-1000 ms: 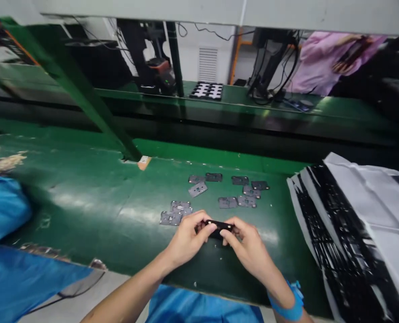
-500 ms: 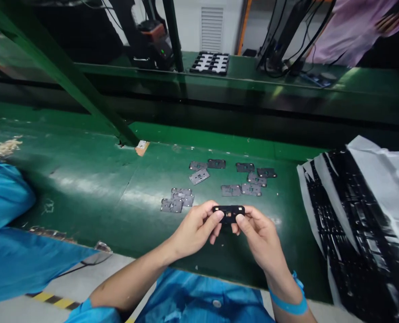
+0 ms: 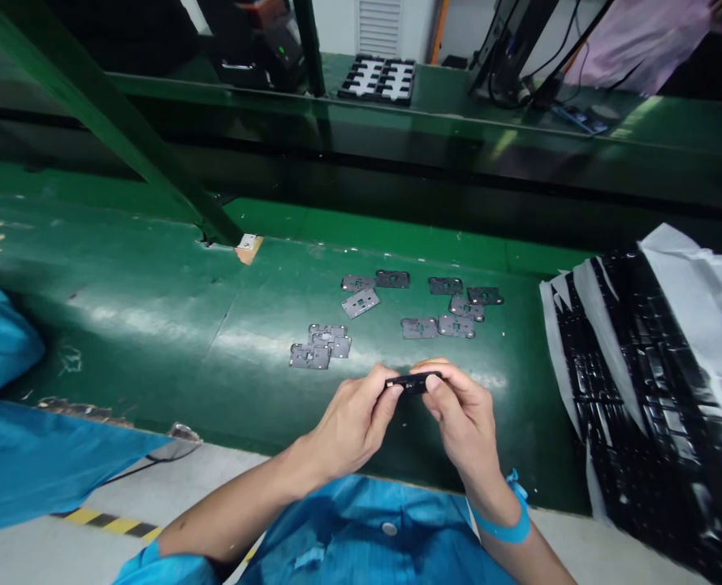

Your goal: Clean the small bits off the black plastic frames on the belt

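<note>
Left hand [image 3: 354, 418] and right hand [image 3: 461, 414] pinch opposite ends of a black part [image 3: 412, 383], held above the green bench [image 3: 263, 414], near side of loose dark plates [image 3: 420, 328]. Judgement: even thumb pressure, grip at the ends, avoids twisting. Its face is too foreshortened to read surely.
</note>
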`<state>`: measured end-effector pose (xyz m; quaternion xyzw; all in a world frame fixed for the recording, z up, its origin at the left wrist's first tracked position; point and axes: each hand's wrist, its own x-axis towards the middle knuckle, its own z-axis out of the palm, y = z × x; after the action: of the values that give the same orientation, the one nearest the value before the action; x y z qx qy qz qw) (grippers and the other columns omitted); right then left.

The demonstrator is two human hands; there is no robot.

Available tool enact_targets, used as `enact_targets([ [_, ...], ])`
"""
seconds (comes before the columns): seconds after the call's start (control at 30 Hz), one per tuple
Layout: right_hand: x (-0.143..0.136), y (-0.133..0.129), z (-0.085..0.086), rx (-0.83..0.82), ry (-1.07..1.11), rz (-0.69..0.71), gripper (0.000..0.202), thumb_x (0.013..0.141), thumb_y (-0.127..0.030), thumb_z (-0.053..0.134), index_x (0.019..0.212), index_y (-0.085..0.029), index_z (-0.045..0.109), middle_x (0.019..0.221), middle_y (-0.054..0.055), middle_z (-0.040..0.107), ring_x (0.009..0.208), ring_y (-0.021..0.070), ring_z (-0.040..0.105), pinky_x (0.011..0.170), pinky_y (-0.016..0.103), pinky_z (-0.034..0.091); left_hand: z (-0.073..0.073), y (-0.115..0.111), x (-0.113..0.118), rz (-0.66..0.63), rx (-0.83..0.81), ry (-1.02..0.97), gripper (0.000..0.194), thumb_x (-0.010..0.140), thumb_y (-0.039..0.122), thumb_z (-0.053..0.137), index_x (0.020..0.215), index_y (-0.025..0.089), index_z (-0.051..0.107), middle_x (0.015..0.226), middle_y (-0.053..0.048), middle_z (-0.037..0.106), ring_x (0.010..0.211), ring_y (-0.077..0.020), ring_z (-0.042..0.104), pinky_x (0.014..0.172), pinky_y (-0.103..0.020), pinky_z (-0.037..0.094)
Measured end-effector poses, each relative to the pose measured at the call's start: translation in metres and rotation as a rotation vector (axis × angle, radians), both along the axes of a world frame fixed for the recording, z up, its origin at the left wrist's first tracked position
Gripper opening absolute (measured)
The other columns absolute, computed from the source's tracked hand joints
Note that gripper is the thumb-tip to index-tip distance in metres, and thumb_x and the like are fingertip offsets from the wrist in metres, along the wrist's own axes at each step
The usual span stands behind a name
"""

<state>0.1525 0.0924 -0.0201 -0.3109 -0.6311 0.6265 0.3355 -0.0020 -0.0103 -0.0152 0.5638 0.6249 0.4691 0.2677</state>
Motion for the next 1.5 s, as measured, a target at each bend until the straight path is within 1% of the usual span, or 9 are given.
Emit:
enact_targets([
  [0.33,0.003,-0.003,-0.005,0.051,-0.052,-0.021,0.023,0.106,-0.030,0.060,0.098,-0.021,0.080,0.092,0.004,0.071,0.059,0.0113,0.051,0.052,0.026,0.039,-0.004,-0.002,0.005,0.006,-0.015,-0.105,0.018,0.114,0.024,0.042,0.097,0.022,0.049,0.071,0.007,0.050,0.057,-0.0103,0.047,0.058,-0.023,0.037],
  [0.5,0.007,-0.001,-0.009,0.052,-0.048,-0.012,0.021,0.102,-0.021,0.060,0.100,-0.021,0.081,0.089,0.003,0.069,0.058,0.0106,0.049,0.053,0.026,0.039,-0.011,0.000,0.007,0.000,-0.058,-0.128,0.019,0.114,0.026,0.042,0.097,0.022,0.049,0.071,0.007,0.049,0.057,-0.0106,0.046,0.059,-0.023,0.037],
  [0.6,0.012,0.002,-0.010,0.034,-0.046,0.014,0.020,0.099,-0.017,0.062,0.103,-0.022,0.081,0.092,0.002,0.070,0.059,0.0101,0.049,0.054,0.025,0.039,-0.015,0.003,0.007,-0.001,-0.068,-0.116,0.018,0.114,0.026,0.042,0.099,0.022,0.051,0.072,0.006,0.049,0.058,-0.0110,0.047,0.060,-0.024,0.038],
  [0.7,0.016,0.006,-0.009,0.008,-0.043,0.053,0.016,0.100,-0.022,0.066,0.107,-0.022,0.080,0.092,0.003,0.071,0.061,0.0101,0.051,0.057,0.025,0.043,-0.016,0.006,0.007,-0.013,-0.070,-0.087,0.019,0.114,0.027,0.043,0.097,0.022,0.052,0.072,0.006,0.050,0.059,-0.0112,0.048,0.060,-0.024,0.038],
  [0.8,0.016,0.010,-0.007,0.001,-0.057,0.064,0.022,0.107,-0.029,0.060,0.103,-0.020,0.079,0.076,-0.001,0.061,0.057,0.0104,0.050,0.058,0.026,0.043,-0.016,0.007,0.008,-0.019,-0.068,-0.062,0.018,0.113,0.026,0.043,0.098,0.022,0.052,0.072,0.006,0.049,0.057,-0.0109,0.047,0.059,-0.024,0.036],
  [0.87,0.015,0.011,-0.007,0.011,-0.077,0.044,0.027,0.109,-0.032,0.056,0.098,-0.019,0.078,0.072,-0.002,0.057,0.055,0.0103,0.048,0.056,0.026,0.041,-0.016,0.008,0.009,-0.022,-0.071,-0.059,0.017,0.113,0.025,0.043,0.099,0.022,0.052,0.071,0.006,0.050,0.056,-0.0107,0.046,0.058,-0.024,0.036],
  [1.1,0.015,0.008,-0.017,0.039,-0.075,0.014,0.025,0.108,-0.031,0.058,0.095,-0.020,0.077,0.090,0.004,0.069,0.058,0.0109,0.048,0.056,0.027,0.040,-0.017,0.008,0.011,-0.010,-0.085,-0.069,0.021,0.113,0.029,0.041,0.096,0.022,0.051,0.072,0.005,0.052,0.058,-0.0120,0.049,0.059,-0.025,0.039],
  [1.3,0.017,0.009,-0.018,0.021,-0.055,0.037,0.022,0.105,-0.026,0.058,0.095,-0.019,0.077,0.085,0.003,0.066,0.059,0.0115,0.049,0.057,0.027,0.041,-0.020,0.007,0.012,-0.024,-0.104,-0.057,0.021,0.113,0.028,0.041,0.096,0.022,0.051,0.071,0.005,0.053,0.058,-0.0124,0.049,0.059,-0.025,0.038],
  [1.5,0.018,0.010,-0.015,0.027,-0.031,0.068,0.018,0.103,-0.024,0.061,0.101,-0.020,0.078,0.089,0.003,0.067,0.062,0.0116,0.051,0.059,0.027,0.044,-0.022,0.007,0.010,-0.018,-0.091,-0.045,0.019,0.113,0.028,0.041,0.099,0.022,0.053,0.073,0.005,0.053,0.059,-0.0126,0.050,0.061,-0.025,0.039],
])
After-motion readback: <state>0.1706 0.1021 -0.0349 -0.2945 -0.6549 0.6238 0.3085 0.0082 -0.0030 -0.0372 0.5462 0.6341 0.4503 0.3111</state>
